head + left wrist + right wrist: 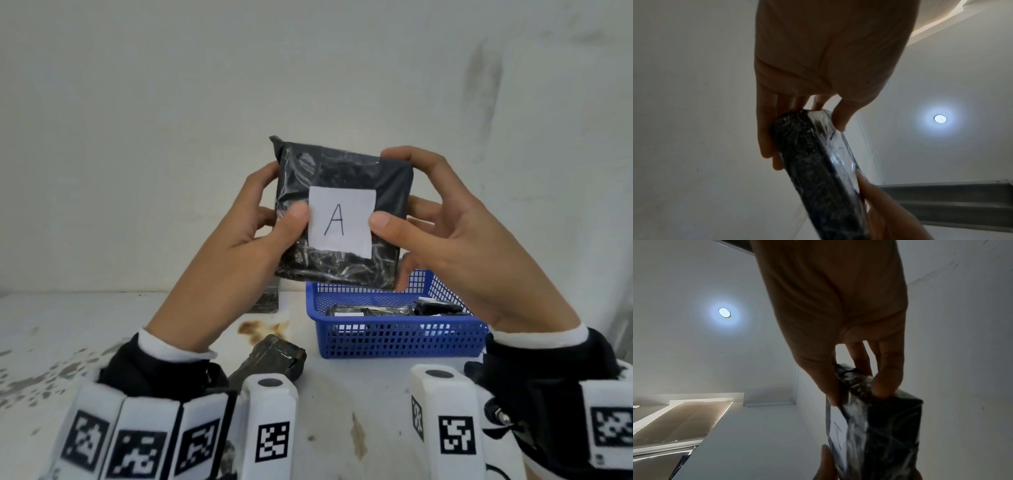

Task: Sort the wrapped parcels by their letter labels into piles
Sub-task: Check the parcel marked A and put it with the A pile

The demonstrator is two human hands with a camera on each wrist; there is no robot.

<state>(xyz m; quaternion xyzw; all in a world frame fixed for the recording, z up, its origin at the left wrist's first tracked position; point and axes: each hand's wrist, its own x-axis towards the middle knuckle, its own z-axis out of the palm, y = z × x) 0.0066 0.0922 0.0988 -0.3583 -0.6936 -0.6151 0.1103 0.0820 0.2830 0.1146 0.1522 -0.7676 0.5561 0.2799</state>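
Note:
A black wrapped parcel (356, 171) with a white label marked "A" (339, 222) is held up in front of the wall, above the table. My left hand (253, 222) grips its left side, thumb on the front by the label. My right hand (438, 226) grips its right side, thumb on the label's edge and fingers behind. Both wrist views show the parcel (818, 170) (879, 426) edge-on between thumb and fingers. A blue basket (404, 335) below holds more black parcels (368, 311). Another black parcel (274, 356) lies on the table near my left wrist.
A further dark parcel (265, 301) sits by the wall behind my left hand. The white table (68, 325) carries rust stains and grey flecks. A plain white wall stands close behind. The wrist views look up at a ceiling light (939, 118).

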